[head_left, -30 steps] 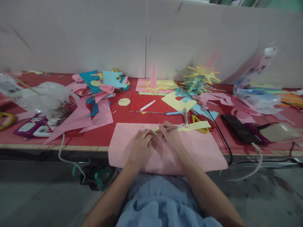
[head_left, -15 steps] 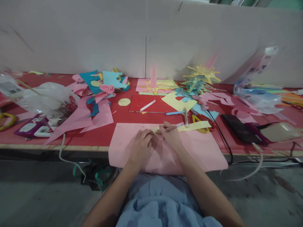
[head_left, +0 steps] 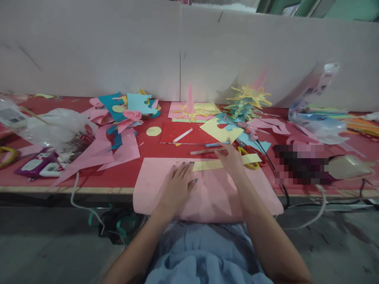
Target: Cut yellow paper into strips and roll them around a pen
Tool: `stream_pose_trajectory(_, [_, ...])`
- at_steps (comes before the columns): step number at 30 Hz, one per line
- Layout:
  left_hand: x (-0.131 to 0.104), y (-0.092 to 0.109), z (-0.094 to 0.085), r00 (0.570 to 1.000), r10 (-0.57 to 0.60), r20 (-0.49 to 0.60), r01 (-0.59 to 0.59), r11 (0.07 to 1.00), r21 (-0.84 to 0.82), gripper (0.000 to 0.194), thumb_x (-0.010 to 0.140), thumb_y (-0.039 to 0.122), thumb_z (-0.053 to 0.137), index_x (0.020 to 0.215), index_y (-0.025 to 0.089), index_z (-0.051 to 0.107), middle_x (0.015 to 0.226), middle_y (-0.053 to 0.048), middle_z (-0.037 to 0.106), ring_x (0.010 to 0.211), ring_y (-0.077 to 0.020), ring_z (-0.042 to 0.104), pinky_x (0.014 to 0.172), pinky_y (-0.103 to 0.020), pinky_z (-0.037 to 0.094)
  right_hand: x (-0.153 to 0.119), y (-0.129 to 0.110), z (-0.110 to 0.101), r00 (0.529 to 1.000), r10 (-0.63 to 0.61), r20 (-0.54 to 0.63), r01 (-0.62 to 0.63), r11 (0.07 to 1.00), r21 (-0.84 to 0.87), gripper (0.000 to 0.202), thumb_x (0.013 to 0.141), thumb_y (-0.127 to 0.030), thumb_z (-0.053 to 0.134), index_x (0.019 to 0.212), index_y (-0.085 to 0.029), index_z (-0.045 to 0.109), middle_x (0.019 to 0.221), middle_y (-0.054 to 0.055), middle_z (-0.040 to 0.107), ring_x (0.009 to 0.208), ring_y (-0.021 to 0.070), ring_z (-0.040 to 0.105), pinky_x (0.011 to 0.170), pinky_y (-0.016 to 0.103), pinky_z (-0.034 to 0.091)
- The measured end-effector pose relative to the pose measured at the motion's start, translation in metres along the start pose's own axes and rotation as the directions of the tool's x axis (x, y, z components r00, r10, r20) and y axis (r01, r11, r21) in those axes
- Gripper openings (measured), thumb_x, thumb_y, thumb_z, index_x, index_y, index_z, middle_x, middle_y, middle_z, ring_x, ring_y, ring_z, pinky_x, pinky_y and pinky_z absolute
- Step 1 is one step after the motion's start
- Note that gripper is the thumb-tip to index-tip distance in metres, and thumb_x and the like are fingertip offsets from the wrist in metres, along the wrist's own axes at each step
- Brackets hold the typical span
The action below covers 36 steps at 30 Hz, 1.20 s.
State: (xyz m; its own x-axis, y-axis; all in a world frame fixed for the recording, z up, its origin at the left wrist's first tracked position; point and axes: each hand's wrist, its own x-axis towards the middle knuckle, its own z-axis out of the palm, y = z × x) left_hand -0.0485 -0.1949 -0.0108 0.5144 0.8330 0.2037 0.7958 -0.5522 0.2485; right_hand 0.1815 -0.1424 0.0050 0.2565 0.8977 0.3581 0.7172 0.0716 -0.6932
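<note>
Fingers stretched out, my left hand (head_left: pixel 177 183) lies flat on a large pink paper sheet (head_left: pixel 154 197). Its fingertips touch the left end of a pale yellow paper strip (head_left: pixel 207 165) lying across the sheet. My right hand (head_left: pixel 231 159) is closed on a slim, pale pinkish pen (head_left: pixel 203 151), which points left above the sheet's far edge. Part of the strip is hidden under this hand, and its right end rests by yellow-handled scissors (head_left: pixel 248 162). Just beyond the hand lies a blue pen (head_left: pixel 217 144).
A white pen (head_left: pixel 182 135) lies on a red board (head_left: pixel 167 133). Paper scraps (head_left: pixel 124 146) and a plastic bag (head_left: pixel 62 122) crowd the left. A glue gun (head_left: pixel 251 132) with a black cable and a layered paper tree (head_left: pixel 247 102) stand right. The table edge (head_left: pixel 89 191) runs in front.
My right hand has moved right, away from the strip's left end, and the pen has swung from a writing pose to lying level leftward. My left fingers have flattened out.
</note>
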Motion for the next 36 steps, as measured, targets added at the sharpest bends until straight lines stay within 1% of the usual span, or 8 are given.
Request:
stream_pose_trajectory(4, [0.003,0.002,-0.002,1.000,-0.010,0.021,0.010,1.000,0.010,0.050,0.097,0.037,0.033,0.143,0.017,0.033,0.148,-0.009,0.041,0.138,-0.0226,0.034,0.115,-0.046,0.023,0.013,0.017,-0.017,0.986,0.113,-0.125,-0.150,0.925,-0.349,0.030,0.080,-0.028,0.056,0.108,-0.017,0.062,0.097,0.013,0.065,0.092,0.0254,0.059,0.079,0.036,0.045])
stream_pose_trajectory(9, [0.006,0.004,-0.006,1.000,0.007,-0.004,-0.007,0.999,-0.044,0.051,0.096,0.034,0.037,0.144,0.018,0.032,0.149,-0.010,0.040,0.138,-0.0228,0.033,0.116,-0.046,0.022,0.021,0.022,-0.022,0.985,0.170,-0.023,-0.160,0.860,-0.485,0.044,0.079,-0.022,0.054,0.123,-0.018,0.055,0.094,0.013,0.067,0.085,0.0264,0.060,0.073,0.036,0.043])
stream_pose_trajectory(16, [0.009,-0.019,-0.018,1.000,0.019,-0.002,-0.019,0.980,-0.197,0.050,0.093,0.030,0.045,0.141,0.020,0.037,0.151,-0.010,0.035,0.138,-0.0213,0.034,0.112,-0.040,0.034,0.016,0.013,-0.028,0.931,0.038,-0.362,-0.036,0.999,0.014,0.037,0.087,-0.030,0.037,0.110,-0.018,0.063,0.085,0.008,0.067,0.069,0.0184,0.059,0.069,0.033,0.046])
stream_pose_trajectory(20, [0.015,-0.042,-0.020,0.997,0.075,-0.031,-0.080,0.976,-0.201,0.036,0.093,0.027,0.045,0.128,0.023,0.051,0.144,-0.007,0.045,0.137,-0.0206,0.036,0.112,-0.042,0.034,0.004,-0.015,-0.018,0.946,0.053,-0.319,0.064,0.937,0.344,0.038,0.086,-0.036,0.040,0.118,-0.022,0.054,0.105,0.009,0.066,0.076,0.0168,0.060,0.060,0.027,0.045])
stream_pose_trajectory(24, [0.020,-0.056,-0.018,0.996,0.089,-0.017,-0.090,0.979,-0.183,0.035,0.092,0.025,0.048,0.125,0.021,0.055,0.143,-0.009,0.047,0.136,-0.0225,0.036,0.113,-0.044,0.031,-0.016,-0.052,0.004,0.932,0.091,-0.352,0.088,0.882,0.463,0.023,0.078,-0.042,0.062,0.087,-0.022,0.055,0.071,0.000,0.059,0.063,0.0135,0.053,0.061,0.026,0.043])
stream_pose_trajectory(27, [0.020,-0.060,-0.018,0.997,0.069,-0.023,-0.073,0.965,-0.251,0.036,0.092,0.024,0.047,0.128,0.022,0.053,0.144,-0.007,0.046,0.136,-0.0202,0.037,0.113,-0.042,0.031,-0.033,-0.068,0.021,0.977,0.162,-0.138,-0.044,0.788,0.614,0.036,0.087,-0.050,0.048,0.066,-0.021,0.049,0.052,-0.004,0.045,0.048,0.0102,0.041,0.053,0.025,0.038])
stream_pose_trajectory(30, [0.020,-0.063,-0.020,0.994,0.107,-0.034,-0.113,0.942,-0.315,0.033,0.094,0.022,0.043,0.123,0.025,0.058,0.138,-0.004,0.053,0.135,-0.0170,0.038,0.113,-0.040,0.032,-0.042,-0.071,0.033,0.975,0.199,0.100,-0.212,0.687,0.695,0.042,0.089,-0.055,0.037,0.070,-0.021,0.054,0.054,-0.002,0.050,0.047,0.0115,0.044,0.050,0.026,0.037])
stream_pose_trajectory(36, [0.022,-0.062,-0.021,0.997,0.076,0.019,-0.068,0.961,-0.269,0.033,0.091,0.019,0.045,0.118,0.029,0.063,0.145,-0.002,0.045,0.136,-0.0202,0.037,0.115,-0.049,0.024,-0.040,-0.062,0.039,0.971,0.182,0.158,-0.241,0.757,0.608,0.035,0.078,-0.044,0.060,0.059,-0.023,0.041,0.046,-0.007,0.041,0.046,0.0105,0.041,0.050,0.024,0.035])
